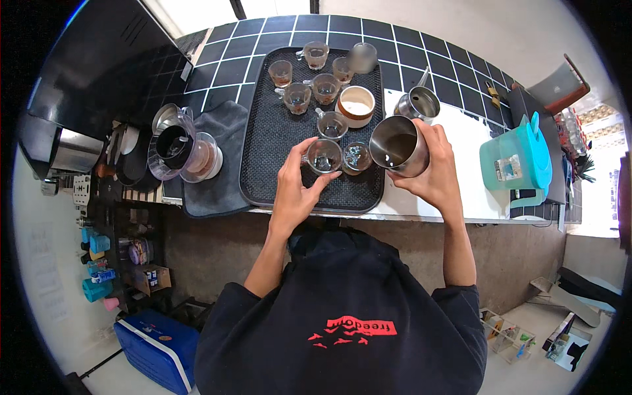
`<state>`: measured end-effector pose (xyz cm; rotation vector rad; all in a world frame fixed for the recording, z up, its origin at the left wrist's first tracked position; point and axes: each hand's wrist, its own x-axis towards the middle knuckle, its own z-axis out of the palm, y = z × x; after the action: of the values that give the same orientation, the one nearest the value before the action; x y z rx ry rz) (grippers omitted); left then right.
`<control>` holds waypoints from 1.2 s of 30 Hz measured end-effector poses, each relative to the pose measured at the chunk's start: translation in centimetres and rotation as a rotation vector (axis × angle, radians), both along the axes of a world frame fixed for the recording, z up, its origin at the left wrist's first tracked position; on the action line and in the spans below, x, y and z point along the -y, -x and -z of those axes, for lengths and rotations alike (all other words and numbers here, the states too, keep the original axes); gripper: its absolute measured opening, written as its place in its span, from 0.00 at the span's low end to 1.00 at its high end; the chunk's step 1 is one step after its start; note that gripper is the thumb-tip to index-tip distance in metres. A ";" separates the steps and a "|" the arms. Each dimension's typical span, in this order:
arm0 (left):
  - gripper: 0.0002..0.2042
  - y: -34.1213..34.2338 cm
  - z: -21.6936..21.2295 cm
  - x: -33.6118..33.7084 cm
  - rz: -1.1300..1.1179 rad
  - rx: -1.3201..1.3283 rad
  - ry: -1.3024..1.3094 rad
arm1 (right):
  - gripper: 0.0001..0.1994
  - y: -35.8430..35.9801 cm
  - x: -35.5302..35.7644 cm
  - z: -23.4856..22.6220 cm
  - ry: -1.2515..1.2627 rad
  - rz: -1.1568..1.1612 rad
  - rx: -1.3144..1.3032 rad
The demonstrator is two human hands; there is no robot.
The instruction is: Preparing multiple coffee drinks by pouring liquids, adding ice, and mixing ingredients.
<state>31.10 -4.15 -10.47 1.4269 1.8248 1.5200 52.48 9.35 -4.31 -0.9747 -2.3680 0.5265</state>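
Near the front of the black tray (276,168), my left hand (295,187) has its thumb and fingers around a small glass cup (324,156). My right hand (436,172) grips a stainless steel pitcher (401,155), tilted so that its mouth shows some liquid inside. Close to the pitcher's left side stands another glass (357,158) with bubbly liquid. Behind these, a glass cup (332,125) and a white and brown ceramic bowl (356,105) sit on the tray. Several more glass cups (297,99) with a little dark matter in them stand toward its far end.
A second metal pot with a handle (420,103) stands on the white surface to the right. Farther right is a turquoise lidded jug (517,158). Left of the tray lie a dark grey cloth (214,148) and a coffee grinder-like clear container (172,148). Black tiles (276,25) cover the counter's back.
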 end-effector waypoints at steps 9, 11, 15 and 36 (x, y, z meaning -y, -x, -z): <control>0.30 -0.1 -1.1 -0.2 0.020 -0.052 -0.060 | 0.45 1.8 1.1 -2.7 -0.078 -0.064 0.054; 0.29 -0.3 -0.7 -0.3 0.029 -0.003 -0.095 | 0.45 2.4 1.5 -2.7 -0.081 -0.071 0.062; 0.29 -0.3 -1.0 -0.1 0.012 -0.033 -0.104 | 0.47 3.0 1.5 -2.4 -0.110 -0.110 0.087; 0.30 -0.2 0.0 0.2 -0.005 -0.014 -0.024 | 0.45 3.9 1.7 -2.8 -0.153 -0.125 0.165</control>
<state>31.28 -4.30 -10.45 1.4493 1.8252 1.5431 48.58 7.61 -1.48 -0.8334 -2.5860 0.3152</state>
